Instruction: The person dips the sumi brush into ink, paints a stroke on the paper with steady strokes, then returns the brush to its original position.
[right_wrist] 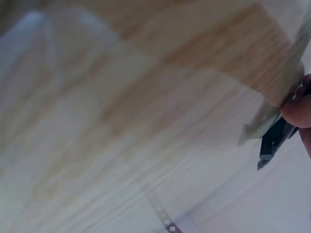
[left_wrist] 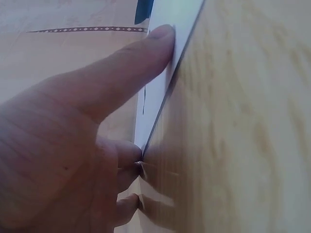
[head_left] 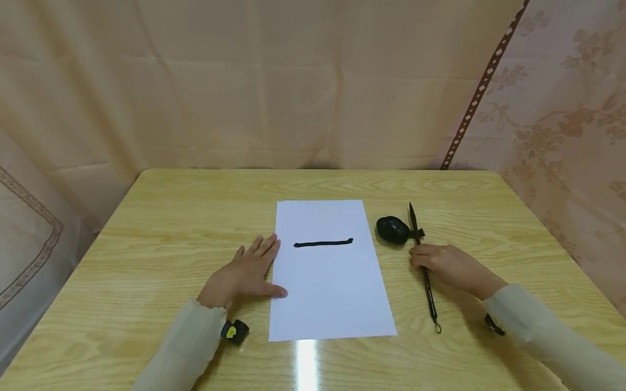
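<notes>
A sheet of white paper (head_left: 332, 293) lies on the table, with one thick black horizontal stroke (head_left: 323, 243) across its upper half. At the sheet's left edge my left hand (head_left: 243, 274) lies flat with fingers spread, its thumb and fingertips touching the paper. In the left wrist view the thumb (left_wrist: 131, 68) rests over the paper's edge. To the right of the sheet, my right hand (head_left: 447, 266) pinches a dark writing brush (head_left: 428, 296), its tip pointing away from me. The brush crosses a small bar on a rounded, glossy black object (head_left: 393, 230); whether they touch I cannot tell.
The wooden table (head_left: 161, 260) extends around the paper on all sides. A beige curtain (head_left: 293, 92) hangs behind its far edge, and patterned cloth (head_left: 567, 108) hangs at the right. Small dark devices (head_left: 236, 332) are worn at both wrists.
</notes>
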Action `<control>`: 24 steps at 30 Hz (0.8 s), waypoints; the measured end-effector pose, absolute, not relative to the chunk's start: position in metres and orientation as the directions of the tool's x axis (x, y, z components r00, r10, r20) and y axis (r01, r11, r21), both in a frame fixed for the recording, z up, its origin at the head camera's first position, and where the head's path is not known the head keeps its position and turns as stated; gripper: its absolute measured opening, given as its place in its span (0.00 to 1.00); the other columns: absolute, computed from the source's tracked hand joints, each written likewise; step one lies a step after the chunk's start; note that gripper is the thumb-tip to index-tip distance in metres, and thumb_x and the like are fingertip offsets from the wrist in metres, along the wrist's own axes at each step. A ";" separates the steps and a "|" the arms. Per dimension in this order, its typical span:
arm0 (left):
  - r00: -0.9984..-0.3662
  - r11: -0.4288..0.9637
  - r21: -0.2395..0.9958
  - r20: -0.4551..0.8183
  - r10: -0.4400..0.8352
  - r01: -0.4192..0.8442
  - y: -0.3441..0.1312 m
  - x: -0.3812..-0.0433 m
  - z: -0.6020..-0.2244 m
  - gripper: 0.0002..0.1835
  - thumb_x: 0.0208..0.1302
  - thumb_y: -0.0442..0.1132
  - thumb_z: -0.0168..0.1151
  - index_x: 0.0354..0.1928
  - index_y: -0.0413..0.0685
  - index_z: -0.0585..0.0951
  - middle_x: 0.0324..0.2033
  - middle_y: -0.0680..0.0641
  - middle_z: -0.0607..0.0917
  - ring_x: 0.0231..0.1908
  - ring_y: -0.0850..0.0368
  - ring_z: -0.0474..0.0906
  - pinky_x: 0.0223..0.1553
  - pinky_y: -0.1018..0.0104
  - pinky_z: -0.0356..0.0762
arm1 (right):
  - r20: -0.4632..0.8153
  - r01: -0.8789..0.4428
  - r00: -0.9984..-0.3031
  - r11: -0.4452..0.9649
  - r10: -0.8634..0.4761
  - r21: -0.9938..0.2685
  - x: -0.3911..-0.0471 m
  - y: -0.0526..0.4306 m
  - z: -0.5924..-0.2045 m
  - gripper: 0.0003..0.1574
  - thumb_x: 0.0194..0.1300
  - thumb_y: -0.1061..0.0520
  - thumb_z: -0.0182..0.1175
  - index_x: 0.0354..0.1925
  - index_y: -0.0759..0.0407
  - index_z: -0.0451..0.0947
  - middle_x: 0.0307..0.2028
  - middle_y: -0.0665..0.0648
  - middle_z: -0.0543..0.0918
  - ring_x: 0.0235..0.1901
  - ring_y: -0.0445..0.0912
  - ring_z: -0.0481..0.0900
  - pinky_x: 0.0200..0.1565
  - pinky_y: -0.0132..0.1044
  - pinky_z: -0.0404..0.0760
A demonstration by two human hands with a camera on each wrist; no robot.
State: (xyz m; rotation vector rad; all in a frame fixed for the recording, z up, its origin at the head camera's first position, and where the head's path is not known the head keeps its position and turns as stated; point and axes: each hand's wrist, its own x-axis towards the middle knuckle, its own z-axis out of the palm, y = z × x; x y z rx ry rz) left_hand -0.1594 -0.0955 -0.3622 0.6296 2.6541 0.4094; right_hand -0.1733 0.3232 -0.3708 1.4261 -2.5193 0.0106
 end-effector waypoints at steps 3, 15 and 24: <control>-0.827 0.860 0.360 -0.302 0.475 0.362 -0.096 -0.160 -0.362 0.58 0.46 0.65 0.61 0.69 0.41 0.43 0.69 0.44 0.40 0.67 0.40 0.33 0.60 0.36 0.37 | 0.212 -0.847 -0.493 0.521 -0.844 0.108 -0.173 0.323 -0.371 0.19 0.39 0.74 0.65 0.31 0.57 0.78 0.40 0.55 0.79 0.37 0.45 0.79 0.32 0.33 0.78; -0.836 0.860 0.370 -0.290 0.465 0.351 -0.099 -0.165 -0.357 0.50 0.52 0.62 0.57 0.69 0.42 0.48 0.69 0.44 0.45 0.67 0.41 0.38 0.60 0.37 0.43 | 0.230 -0.835 -0.496 0.533 -0.837 0.138 -0.178 0.320 -0.364 0.18 0.41 0.72 0.65 0.33 0.57 0.78 0.40 0.54 0.79 0.38 0.46 0.79 0.35 0.36 0.79; -0.860 0.852 0.384 -0.224 0.459 0.355 -0.114 -0.182 -0.352 0.48 0.56 0.66 0.48 0.68 0.40 0.48 0.68 0.39 0.45 0.67 0.41 0.42 0.59 0.38 0.48 | 0.276 -0.762 -0.601 0.642 -0.750 0.084 -0.194 0.321 -0.338 0.22 0.39 0.68 0.70 0.38 0.58 0.77 0.37 0.53 0.79 0.35 0.47 0.79 0.34 0.41 0.78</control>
